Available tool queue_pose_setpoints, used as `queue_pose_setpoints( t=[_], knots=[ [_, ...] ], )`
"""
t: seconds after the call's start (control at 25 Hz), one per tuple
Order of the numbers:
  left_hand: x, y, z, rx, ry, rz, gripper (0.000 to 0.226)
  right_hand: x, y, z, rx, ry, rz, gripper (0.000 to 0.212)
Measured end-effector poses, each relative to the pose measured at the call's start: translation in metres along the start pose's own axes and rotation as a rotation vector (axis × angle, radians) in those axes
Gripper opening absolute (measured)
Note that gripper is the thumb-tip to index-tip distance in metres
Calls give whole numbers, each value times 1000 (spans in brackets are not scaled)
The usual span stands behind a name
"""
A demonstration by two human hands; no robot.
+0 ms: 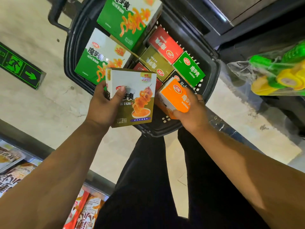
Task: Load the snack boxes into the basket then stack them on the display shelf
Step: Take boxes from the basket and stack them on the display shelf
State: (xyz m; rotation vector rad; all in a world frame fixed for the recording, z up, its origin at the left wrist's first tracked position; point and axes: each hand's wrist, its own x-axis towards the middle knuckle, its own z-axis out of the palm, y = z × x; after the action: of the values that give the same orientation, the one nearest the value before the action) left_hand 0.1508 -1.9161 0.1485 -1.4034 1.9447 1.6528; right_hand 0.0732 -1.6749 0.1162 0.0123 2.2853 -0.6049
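Left hand [102, 106] grips an olive snack box [137, 100], right hand [193, 113] clutches an orange box [175, 96], both over the well-filled basket [216, 71] just beyond them; loading looks nearly done, shelf stacking remains.

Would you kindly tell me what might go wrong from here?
The left grip holds the olive box by one side only; it may tilt and fall.
The right grip holds the orange box over the near rim of the basket; a slip could land it outside.
The basket looks full; added boxes may slide off.
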Motion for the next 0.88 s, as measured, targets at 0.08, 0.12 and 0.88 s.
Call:
queue_pose_setpoints(
  t=[0.08, 0.12, 0.88],
  knots=[
    [-12, 19, -6, 2, -9, 17, 43, -15, -10, -34, 93, -1, -19, 76],
    [-19, 32, -10, 10, -15, 29, 44, -22, -15, -53, 172, -3, -3, 73],
    [-257, 261, -64, -204, -268, 121, 54, -260, -122, -299, 1253, 148, -186, 62]
  ],
)
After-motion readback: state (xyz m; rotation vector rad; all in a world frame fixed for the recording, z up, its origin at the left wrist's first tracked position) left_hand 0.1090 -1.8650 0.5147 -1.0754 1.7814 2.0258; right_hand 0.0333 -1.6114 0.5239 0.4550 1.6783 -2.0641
